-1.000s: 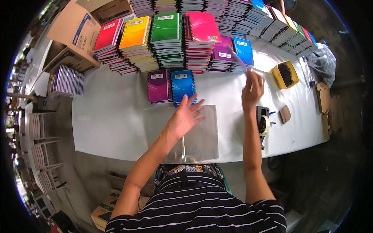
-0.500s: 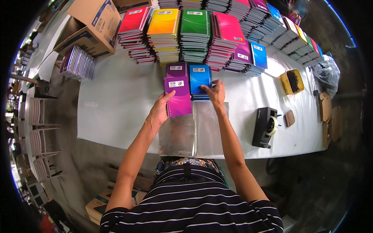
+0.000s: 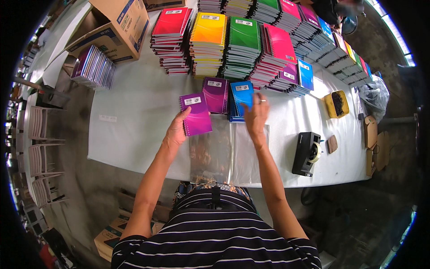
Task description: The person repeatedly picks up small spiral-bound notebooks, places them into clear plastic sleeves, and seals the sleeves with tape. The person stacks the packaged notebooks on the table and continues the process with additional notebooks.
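My left hand (image 3: 178, 127) is closed on a purple spiral notebook (image 3: 198, 120), thumb across its cover, held above the table. To its right lies another purple notebook (image 3: 216, 99). Beside that sits a small pile of blue spiral notebooks (image 3: 242, 93). At the right edge of this pile is my right hand (image 3: 256, 117), its thumb apart from the fingers over the blue cover; nothing shows in its grasp. Clear plastic sheets (image 3: 210, 154) lie flat on the table between my forearms.
Tall stacks of red (image 3: 170, 22), yellow (image 3: 208, 29), green (image 3: 244, 33) and pink notebooks (image 3: 280, 42) line the back. A cardboard box (image 3: 127, 33) and more notebooks (image 3: 94, 67) are at left. Right are a tape dispenser (image 3: 304, 154), a wooden block (image 3: 332, 144) and a yellow tub (image 3: 336, 104).
My left hand has carried the purple notebook left, off the other purple one. My right hand has loosened its pinch at the blue pile. The whole view has shifted slightly.
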Action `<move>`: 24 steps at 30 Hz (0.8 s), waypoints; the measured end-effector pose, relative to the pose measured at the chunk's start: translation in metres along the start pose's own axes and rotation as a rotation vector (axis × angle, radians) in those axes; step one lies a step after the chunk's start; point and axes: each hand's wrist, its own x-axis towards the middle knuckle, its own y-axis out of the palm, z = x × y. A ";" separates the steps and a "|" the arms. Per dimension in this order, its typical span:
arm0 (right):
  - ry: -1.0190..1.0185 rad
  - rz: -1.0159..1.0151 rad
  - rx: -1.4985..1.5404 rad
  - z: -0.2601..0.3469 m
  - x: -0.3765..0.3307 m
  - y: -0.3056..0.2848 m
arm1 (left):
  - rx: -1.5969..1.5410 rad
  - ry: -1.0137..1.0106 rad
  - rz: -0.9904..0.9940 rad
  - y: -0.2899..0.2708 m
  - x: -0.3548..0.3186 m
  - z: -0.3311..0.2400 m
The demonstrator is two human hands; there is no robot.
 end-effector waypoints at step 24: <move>-0.473 0.773 1.209 0.074 0.102 -0.059 | -0.092 -0.212 0.140 -0.011 0.002 0.002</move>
